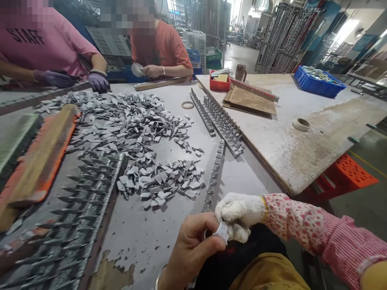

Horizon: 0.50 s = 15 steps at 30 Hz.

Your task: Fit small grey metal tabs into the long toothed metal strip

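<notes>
Workshop tabletop (pixel 169 225), grey and worn, carries a heap of small metal pieces (pixel 133 133). Your bare left hand (pixel 193 245) and gloved right hand (pixel 238 215) together pinch one metal piece (pixel 222 231) near your lap. Keep each grip firm on its edges. Beyond, a red tray (pixel 219 85) holds papers; a blue crate (pixel 320 83) holds metal parts.
</notes>
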Each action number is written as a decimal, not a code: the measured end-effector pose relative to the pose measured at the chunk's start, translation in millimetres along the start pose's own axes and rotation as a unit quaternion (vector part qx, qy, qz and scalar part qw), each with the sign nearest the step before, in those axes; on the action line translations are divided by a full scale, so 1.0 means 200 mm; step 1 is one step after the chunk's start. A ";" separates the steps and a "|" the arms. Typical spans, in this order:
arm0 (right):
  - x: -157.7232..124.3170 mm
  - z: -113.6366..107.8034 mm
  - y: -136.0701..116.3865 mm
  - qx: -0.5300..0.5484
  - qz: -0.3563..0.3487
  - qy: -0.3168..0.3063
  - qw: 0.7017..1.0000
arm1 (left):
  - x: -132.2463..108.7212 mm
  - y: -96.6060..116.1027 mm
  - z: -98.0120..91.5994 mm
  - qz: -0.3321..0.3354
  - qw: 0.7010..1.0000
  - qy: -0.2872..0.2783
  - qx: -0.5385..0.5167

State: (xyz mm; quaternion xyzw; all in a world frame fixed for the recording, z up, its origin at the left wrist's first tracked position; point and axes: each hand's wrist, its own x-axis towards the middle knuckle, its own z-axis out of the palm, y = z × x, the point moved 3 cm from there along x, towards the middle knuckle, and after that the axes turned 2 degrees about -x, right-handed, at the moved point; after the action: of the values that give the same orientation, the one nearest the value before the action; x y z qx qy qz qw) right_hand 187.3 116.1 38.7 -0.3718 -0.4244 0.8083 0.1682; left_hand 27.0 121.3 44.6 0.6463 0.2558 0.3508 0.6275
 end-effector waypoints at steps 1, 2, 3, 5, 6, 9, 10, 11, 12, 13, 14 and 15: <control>0.00 0.00 0.01 0.020 0.000 0.004 1.000 | 0.00 -0.01 0.00 0.000 1.000 0.012 -0.014; 0.00 0.00 0.02 0.025 -0.009 0.022 0.999 | 0.00 -0.01 -0.01 -0.004 0.999 0.036 -0.005; 0.00 0.00 0.01 0.019 -0.026 0.051 0.998 | 0.01 -0.02 -0.02 -0.009 0.997 0.068 0.025; -0.01 -0.02 -0.01 -0.015 -0.065 0.110 0.992 | 0.01 -0.02 -0.05 -0.014 0.986 0.119 0.120; -0.02 -0.02 -0.02 -0.032 -0.080 0.130 0.988 | 0.01 -0.01 -0.05 -0.009 0.979 0.126 0.162; -0.02 -0.03 -0.03 -0.049 -0.107 0.145 0.983 | 0.00 0.01 -0.02 0.022 0.970 0.087 0.228; -0.01 -0.03 -0.02 -0.042 -0.104 0.138 0.984 | 0.00 0.02 -0.01 0.034 0.969 0.073 0.235; -0.01 -0.03 -0.01 -0.032 -0.095 0.128 0.987 | -0.01 0.02 0.01 0.047 0.968 0.064 0.239; 0.00 -0.03 0.01 -0.023 -0.079 0.116 0.990 | -0.01 0.02 0.03 0.057 0.968 0.060 0.237; 0.01 -0.03 0.03 -0.016 -0.060 0.101 0.993 | -0.01 0.02 0.04 0.065 0.969 0.059 0.231; 0.02 -0.03 0.04 -0.012 -0.043 0.086 0.995 | -0.01 0.02 0.04 0.068 0.971 0.060 0.220; 0.02 -0.03 0.05 -0.013 -0.032 0.074 0.997 | -0.01 0.00 0.05 0.063 0.974 0.062 0.206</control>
State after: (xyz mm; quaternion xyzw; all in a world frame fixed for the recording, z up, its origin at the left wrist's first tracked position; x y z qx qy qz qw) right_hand 189.3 116.1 26.4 -0.4186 -0.4330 0.7673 0.2200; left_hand 32.8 112.9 45.4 0.7539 0.3194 0.3688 0.4401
